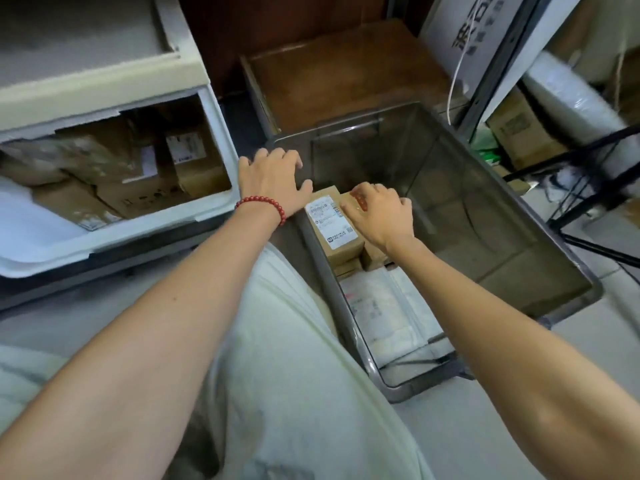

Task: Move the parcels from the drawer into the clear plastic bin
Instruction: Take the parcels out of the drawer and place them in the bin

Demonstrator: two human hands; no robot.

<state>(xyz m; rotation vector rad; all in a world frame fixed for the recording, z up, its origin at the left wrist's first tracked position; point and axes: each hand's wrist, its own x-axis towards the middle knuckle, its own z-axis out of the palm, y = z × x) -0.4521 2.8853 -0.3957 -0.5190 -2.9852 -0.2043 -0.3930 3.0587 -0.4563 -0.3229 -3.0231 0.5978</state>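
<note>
The clear plastic bin (540, 244) stands in front of me, right of centre. Inside it, by the near-left wall, a cardboard parcel with a white label (332, 230) sits on top of other small boxes. A flat white mailer (384, 317) lies on the bin's floor nearer to me. My right hand (379, 213) rests on a second small brown box (353, 199) beside the labelled parcel, fingers curled over it. Spread open, my left hand (273, 180) lies on the bin's left rim, touching the parcel's corner. The white drawer (207, 202) at left holds several cardboard parcels (138, 178).
A dark wooden cabinet top (346, 74) lies behind the bin. Cardboard boxes (519, 133) and a black wire rack (588, 188) stand at right. A white cable (453, 84) hangs near the bin's far corner. My pale trouser leg (294, 358) fills the foreground.
</note>
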